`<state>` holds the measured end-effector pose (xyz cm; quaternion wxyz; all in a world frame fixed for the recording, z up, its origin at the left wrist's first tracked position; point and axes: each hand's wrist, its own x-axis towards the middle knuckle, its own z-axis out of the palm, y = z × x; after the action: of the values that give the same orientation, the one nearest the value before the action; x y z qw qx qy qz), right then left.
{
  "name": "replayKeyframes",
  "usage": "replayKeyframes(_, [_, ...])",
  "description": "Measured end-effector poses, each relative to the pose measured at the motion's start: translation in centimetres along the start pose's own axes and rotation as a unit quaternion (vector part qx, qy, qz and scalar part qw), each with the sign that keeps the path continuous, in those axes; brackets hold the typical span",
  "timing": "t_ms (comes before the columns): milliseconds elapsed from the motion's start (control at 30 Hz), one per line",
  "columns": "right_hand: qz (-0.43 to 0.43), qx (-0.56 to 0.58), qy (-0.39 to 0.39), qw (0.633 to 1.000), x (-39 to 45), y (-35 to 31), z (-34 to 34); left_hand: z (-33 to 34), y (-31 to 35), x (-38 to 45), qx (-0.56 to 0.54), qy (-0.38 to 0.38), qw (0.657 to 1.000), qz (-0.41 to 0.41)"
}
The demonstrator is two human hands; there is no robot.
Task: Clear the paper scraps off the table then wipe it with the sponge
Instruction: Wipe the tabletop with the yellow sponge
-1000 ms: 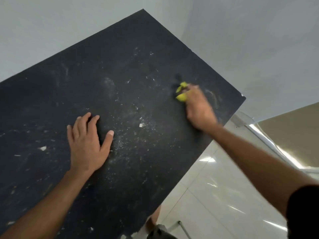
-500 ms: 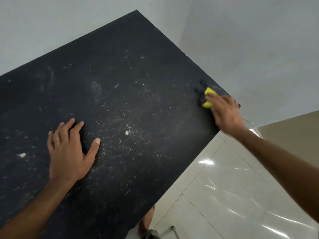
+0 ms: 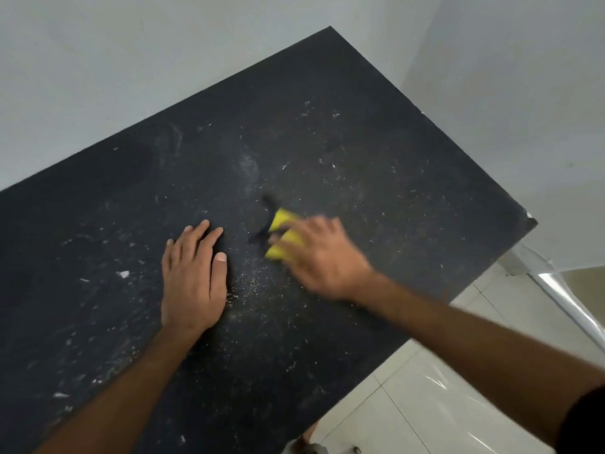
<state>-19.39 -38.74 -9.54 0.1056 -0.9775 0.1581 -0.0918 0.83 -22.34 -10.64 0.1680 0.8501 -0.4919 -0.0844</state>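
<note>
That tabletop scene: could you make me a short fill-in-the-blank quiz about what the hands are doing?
1. The right hand presses a sponge whose colour is ____.
2. The left hand lies ____ on the table, holding nothing.
3. The tabletop is ____ in colour, dotted with pale crumbs.
4. A small white paper scrap lies to the ____ of the left hand.

Missing words: yellow; flat; black; left

sponge [image 3: 284, 236]: yellow, lying on table near its middle, partly covered by fingers, blurred | table [image 3: 376, 152]: black, matte top, dusted with fine pale crumbs and smears | paper scraps [image 3: 123, 274]: small, white, few, scattered over left and near part of table
</note>
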Motion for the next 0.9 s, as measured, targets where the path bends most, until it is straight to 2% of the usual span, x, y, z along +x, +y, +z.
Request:
replayKeyframes(67, [0.133, -0.064, 0.059, 0.987, 1.9, 6.4, -1.1, 0.1, 0.0, 0.1, 0.0, -0.002, 1.0, -0.001])
replayKeyframes(133, [0.289, -0.091, 0.104, 0.947, 2.8, 13.8, -3.1, 0.1, 0.0, 0.0, -0.001, -0.004, 1.0, -0.004])
replayKeyframes(167, [0.344, -0.088, 0.111, 0.928, 2.9, 16.8, -4.2, 0.1, 0.0, 0.0, 0.0, -0.004, 1.0, -0.005])
replayKeyframes(233, [0.394, -0.083, 0.124, 0.907, 3.1, 20.0, -6.1, 0.1, -0.1, 0.1, 0.001, -0.006, 1.0, -0.005])
replayKeyframes(300, [0.363, -0.074, 0.143, 0.918, 3.1, 17.9, -6.6, 0.0, -0.1, 0.1, 0.0, -0.009, 1.0, -0.005])
replayKeyframes(333, [0.296, -0.067, 0.146, 0.942, 2.6, 15.2, -6.1, 0.0, -0.1, 0.1, 0.0, -0.011, 1.0, -0.006])
replayKeyframes(400, [0.112, -0.035, 0.066, 0.991, -0.2, 7.7, -3.8, -0.1, 0.0, 0.1, 0.004, -0.013, 1.0, -0.005])
replayKeyframes(433, [0.049, -0.02, -0.006, 0.999, -2.8, 4.2, -2.7, -0.2, 0.0, 0.1, 0.008, -0.014, 1.0, -0.004])
replayKeyframes(467, [0.018, -0.013, -0.045, 0.999, -5.0, 2.4, -2.1, -0.2, 0.1, 0.1, 0.011, -0.016, 1.0, -0.003])
replayKeyframes(500, [0.013, -0.01, -0.043, 0.999, -6.3, 2.5, -2.2, -0.2, 0.1, 0.1, 0.014, -0.017, 1.0, -0.003])
replayKeyframes(533, [0.041, -0.021, -0.008, 0.999, -6.7, 4.3, -2.3, -0.2, 0.1, 0.1, 0.015, -0.018, 1.0, -0.004])
replayKeyframes(567, [0.104, -0.053, 0.032, 0.993, -6.3, 7.0, -2.9, -0.1, 0.1, 0.2, 0.016, -0.018, 1.0, -0.005])
replayKeyframes(633, [0.247, -0.123, 0.095, 0.957, -4.8, 13.7, -4.4, 0.0, 0.2, 0.1, 0.016, -0.018, 1.0, -0.006])
replayKeyframes(733, [0.414, -0.095, 0.11, 0.899, -2.4, 21.5, -6.6, 0.0, 0.1, 0.1, 0.014, -0.019, 1.0, -0.007])
replayKeyframes(800, [0.412, -0.087, 0.147, 0.895, 0.1, 21.0, -7.1, 0.0, 0.1, 0.2, 0.014, -0.018, 1.0, -0.005])
replayKeyframes(833, [0.369, -0.096, 0.158, 0.911, 1.7, 19.1, -6.8, 0.0, 0.1, 0.2, 0.011, -0.017, 1.0, -0.007])
replayKeyframes(900, [0.217, -0.096, 0.134, 0.962, 4.4, 12.4, -4.4, -0.1, 0.4, 0.4, 0.003, -0.008, 1.0, -0.015])
